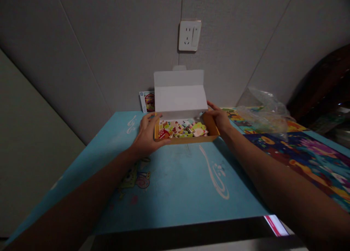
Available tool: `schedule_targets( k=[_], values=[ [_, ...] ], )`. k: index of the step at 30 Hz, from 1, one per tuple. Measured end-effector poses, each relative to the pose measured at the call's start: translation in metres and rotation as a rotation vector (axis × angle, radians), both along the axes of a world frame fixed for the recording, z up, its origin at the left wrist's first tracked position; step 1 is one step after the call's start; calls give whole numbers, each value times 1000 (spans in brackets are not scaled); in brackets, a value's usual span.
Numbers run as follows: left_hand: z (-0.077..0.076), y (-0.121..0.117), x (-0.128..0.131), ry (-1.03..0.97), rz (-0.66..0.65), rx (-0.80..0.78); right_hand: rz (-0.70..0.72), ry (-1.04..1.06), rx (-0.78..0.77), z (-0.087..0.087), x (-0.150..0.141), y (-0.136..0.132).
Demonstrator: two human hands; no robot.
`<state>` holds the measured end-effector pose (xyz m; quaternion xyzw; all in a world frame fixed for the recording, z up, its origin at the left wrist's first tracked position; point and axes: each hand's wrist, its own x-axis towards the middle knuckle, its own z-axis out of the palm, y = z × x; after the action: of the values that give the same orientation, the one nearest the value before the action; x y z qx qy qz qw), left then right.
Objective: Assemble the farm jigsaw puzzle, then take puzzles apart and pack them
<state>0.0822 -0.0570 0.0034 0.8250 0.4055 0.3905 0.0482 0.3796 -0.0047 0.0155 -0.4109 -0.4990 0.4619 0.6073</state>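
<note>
A yellow-orange cardboard box [188, 139] with a white inside sits toward the back of the blue table, its lid [180, 97] flipped up and leaning back. Loose jigsaw puzzle pieces [186, 128] in green, red and cream lie jumbled inside it. My left hand [147, 133] grips the box's left end, thumb along the front wall and fingers over the side edge. At the right end, my right hand [218, 118] holds the back corner, with its fingers partly hidden behind the box.
The blue table [175, 185] carries cartoon prints. A picture card [147, 101] leans against the wall behind the box. To the right lie a crumpled clear plastic bag [265, 114] and a colourful picture sheet [306, 156]. A wall socket [189, 35] is above.
</note>
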Motion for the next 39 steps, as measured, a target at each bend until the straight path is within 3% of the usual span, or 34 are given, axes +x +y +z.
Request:
schedule_targets(
  k=[3,6,10,13,17,19,23,26,31,36,39],
  values=[
    [-7,5,-1,-127,59,-74,83,149,22,4,-7,-6],
    [-16,14,-5,-248,58,-205,26,180,30,7,-9,-7],
    [-15,24,-12,-470,-169,-230,86,135,67,11,-5,-9],
    [-5,22,-16,-513,-317,-171,98,-90,59,17,-4,-16],
    [5,13,-19,-267,-332,-127,232,-515,119,32,-5,-33],
    [6,10,-18,-138,-314,-118,376,-819,245,41,-9,-42],
    [4,10,-15,-15,-259,-99,467,-1281,536,48,-31,-59],
    [2,10,-13,38,-209,-140,299,-1511,610,39,-56,-70],
    [-6,15,-12,-48,-78,-222,158,-1622,547,23,-78,-75],
    [-18,18,-11,-309,-237,-524,71,-1658,447,20,-62,-57],
    [-20,17,-9,-291,-293,-592,-66,-1674,347,13,-43,-40]
  ],
)
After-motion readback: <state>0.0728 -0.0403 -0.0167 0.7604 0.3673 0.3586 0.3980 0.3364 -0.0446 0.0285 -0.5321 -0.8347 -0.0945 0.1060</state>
